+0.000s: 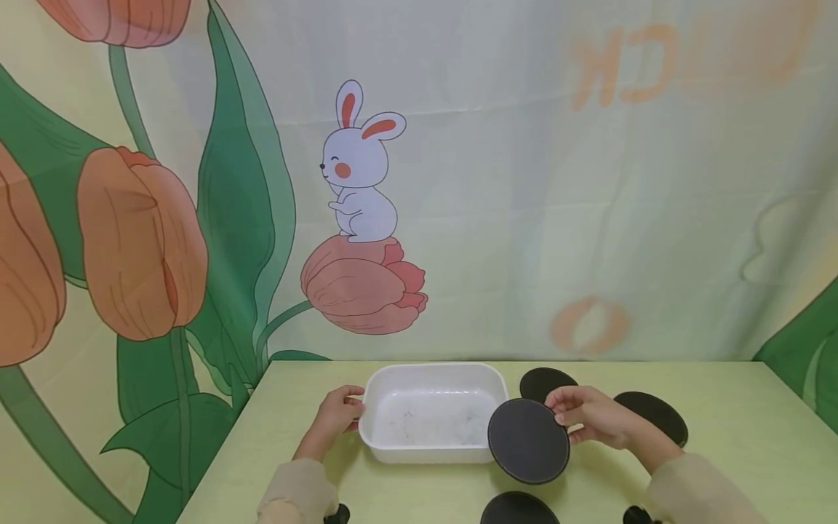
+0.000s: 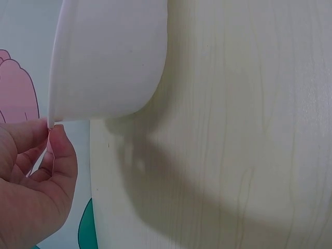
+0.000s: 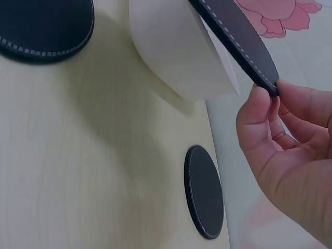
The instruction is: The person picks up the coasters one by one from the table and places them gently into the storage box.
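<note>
My left hand (image 1: 340, 413) pinches the left rim of a white rectangular dish (image 1: 419, 455), thumb and fingers meeting at its edge in the left wrist view. With my right hand (image 1: 592, 418) I pinch a round black coaster (image 1: 529, 441) by its edge. White stitching runs along the coaster (image 3: 241, 46) in the right wrist view. It is tilted and raised above the table, overlapping the dish's right front corner in the head view. Inside, the dish shows only its white bottom with faint marks.
Three more black coasters lie on the pale wood-grain table (image 1: 406, 495): a back one (image 1: 543, 382) behind my right hand, a right one (image 1: 655, 416) by the forearm, and a front one (image 1: 519, 509). A printed curtain (image 1: 484, 218) with a rabbit and tulips hangs behind.
</note>
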A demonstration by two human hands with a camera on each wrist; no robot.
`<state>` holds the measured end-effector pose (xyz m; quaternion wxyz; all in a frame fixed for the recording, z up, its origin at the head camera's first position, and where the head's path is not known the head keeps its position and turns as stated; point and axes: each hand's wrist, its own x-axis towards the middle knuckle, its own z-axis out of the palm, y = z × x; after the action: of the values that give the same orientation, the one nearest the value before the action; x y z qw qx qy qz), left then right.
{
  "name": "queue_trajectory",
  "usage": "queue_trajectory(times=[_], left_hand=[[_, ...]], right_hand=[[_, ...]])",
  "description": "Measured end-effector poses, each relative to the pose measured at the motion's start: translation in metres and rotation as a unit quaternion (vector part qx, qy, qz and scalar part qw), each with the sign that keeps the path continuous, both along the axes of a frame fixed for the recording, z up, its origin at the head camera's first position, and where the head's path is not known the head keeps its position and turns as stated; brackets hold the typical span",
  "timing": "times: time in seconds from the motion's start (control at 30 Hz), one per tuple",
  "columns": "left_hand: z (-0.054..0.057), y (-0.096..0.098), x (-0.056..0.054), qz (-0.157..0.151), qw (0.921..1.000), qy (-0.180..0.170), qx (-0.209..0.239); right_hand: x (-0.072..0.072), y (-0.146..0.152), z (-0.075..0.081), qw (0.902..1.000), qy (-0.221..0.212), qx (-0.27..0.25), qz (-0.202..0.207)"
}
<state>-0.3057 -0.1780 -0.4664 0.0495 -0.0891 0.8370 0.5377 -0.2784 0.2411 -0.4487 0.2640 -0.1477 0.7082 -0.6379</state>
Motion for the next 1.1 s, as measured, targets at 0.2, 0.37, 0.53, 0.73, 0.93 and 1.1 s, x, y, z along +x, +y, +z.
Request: queue_trajectory(times=[0.2, 0.37, 0.53, 0.73, 0.93, 1.1], left_hand=[[0.001, 0.001, 0.001, 0.002, 1.0, -0.005, -0.005], [0.004, 0.002, 0.002, 0.001, 0.9999, -0.006, -0.008], [0.004, 0.002, 0.003, 0.001, 1.0, -0.004, -0.002], [0.001, 0.001, 0.003, 0.0, 1.0, 0.009, -0.001], [0.0, 0.001, 0.001, 0.003, 1.0, 0.004, -0.007], [0.0, 0.001, 0.001, 0.006, 1.0, 0.005, -0.006]], right_hand=[[-0.003, -0.024, 0.001, 0.9995, 0.002, -0.02, -0.024], [-0.005, -0.044, 0.001, 0.9984, 0.002, -0.034, -0.044], [-0.008, -0.062, -0.001, 0.9972, 0.003, -0.039, -0.064], [-0.013, -0.083, -0.005, 0.9946, -0.003, -0.04, -0.096], [-0.018, -0.1, -0.008, 0.9918, -0.01, -0.039, -0.122], [-0.022, -0.117, -0.009, 0.9875, -0.02, -0.047, -0.149]])
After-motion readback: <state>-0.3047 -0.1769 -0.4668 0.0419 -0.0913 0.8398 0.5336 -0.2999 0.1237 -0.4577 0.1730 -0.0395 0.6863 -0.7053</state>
